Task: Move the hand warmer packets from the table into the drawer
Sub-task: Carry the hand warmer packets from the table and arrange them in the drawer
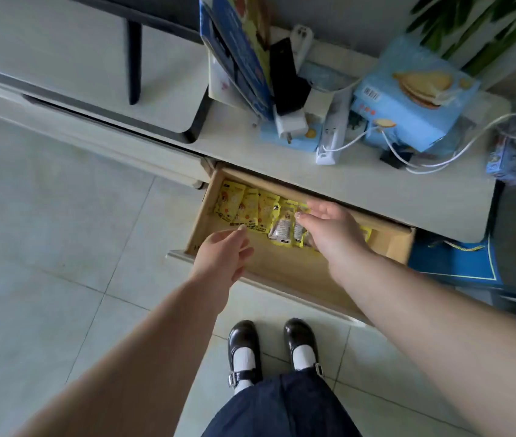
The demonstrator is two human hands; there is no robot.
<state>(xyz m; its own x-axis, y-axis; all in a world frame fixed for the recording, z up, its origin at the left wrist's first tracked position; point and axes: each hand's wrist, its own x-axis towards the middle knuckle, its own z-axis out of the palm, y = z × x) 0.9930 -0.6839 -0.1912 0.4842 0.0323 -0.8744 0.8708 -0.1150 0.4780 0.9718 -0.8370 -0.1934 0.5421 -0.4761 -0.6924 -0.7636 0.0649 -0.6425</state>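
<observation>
A wooden drawer (291, 269) stands pulled out below the white table top (385, 190). Several yellow hand warmer packets (244, 206) lie in a row along its back part. My right hand (329, 231) reaches into the drawer and pinches the top of a yellow packet (283, 228) between thumb and fingers. My left hand (223, 255) hovers over the drawer's left front, fingers loosely curled and holding nothing. No yellow packets show on the table top.
On the table stand a blue biscuit box (414, 99), a white power strip (333, 134) with cables, chargers and leaning blue boxes (237, 55). A blue bag (455, 263) sits right of the drawer. My black shoes (272, 345) stand on the tiled floor.
</observation>
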